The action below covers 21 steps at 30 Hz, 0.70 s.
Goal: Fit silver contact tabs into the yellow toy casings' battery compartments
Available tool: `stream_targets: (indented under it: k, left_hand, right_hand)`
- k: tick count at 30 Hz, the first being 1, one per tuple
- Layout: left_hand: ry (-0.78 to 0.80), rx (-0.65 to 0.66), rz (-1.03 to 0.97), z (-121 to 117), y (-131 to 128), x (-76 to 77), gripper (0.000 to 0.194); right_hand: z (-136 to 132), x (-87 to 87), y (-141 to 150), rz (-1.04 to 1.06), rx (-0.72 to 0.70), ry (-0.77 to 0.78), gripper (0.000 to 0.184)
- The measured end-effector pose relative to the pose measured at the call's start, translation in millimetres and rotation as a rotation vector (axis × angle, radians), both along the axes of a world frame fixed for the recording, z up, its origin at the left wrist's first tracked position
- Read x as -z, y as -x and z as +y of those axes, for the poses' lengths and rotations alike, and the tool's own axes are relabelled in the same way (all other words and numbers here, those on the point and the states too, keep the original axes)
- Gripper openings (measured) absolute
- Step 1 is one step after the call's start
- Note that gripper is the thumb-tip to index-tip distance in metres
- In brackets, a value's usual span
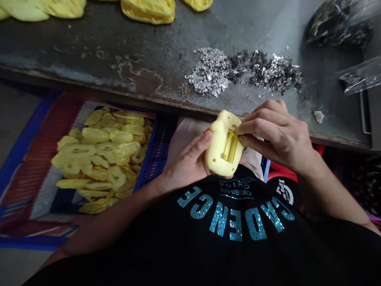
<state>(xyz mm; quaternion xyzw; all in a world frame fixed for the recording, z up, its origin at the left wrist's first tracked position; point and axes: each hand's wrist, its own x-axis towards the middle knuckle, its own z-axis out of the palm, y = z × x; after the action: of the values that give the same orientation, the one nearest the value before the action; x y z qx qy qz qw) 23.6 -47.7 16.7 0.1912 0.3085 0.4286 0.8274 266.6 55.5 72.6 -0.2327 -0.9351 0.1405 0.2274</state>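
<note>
A yellow plastic toy casing (218,153) with an open battery compartment is held above my lap. My left hand (193,157) wraps round its left side and underside, thumb on the near edge. At the compartment's upper end, the thumb and forefinger of my right hand (274,129) are pinched together. Whatever lies between those fingertips is too small or hidden to name. A metal spring shows at the lower end of the compartment. Just beyond my hands, small shiny metal pieces (211,71) lie heaped on the grey workbench (166,51).
To the left below the bench, a blue crate (149,159) holds many yellow plastic parts (104,149). More yellow casings (149,10) lie at the bench's far side. Clear bags of dark metal pieces (339,28) sit at the far right. The bench edge runs just beyond my hands.
</note>
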Motion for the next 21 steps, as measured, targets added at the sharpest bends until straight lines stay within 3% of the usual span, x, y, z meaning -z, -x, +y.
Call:
stream_targets:
  k: [7,21]
  left_hand:
    - [-0.002,-0.026,-0.011,-6.9,-3.7,-0.6,0.087]
    - [-0.004,-0.021,0.007,-5.4,-4.1,0.2,0.087]
  right_hand:
    - [-7.8,-3.7,1.1,-0.036,-0.016,-0.031,0.027]
    - [-19.3,10.8,-4.8,0.069,0.045,-0.081,0.019]
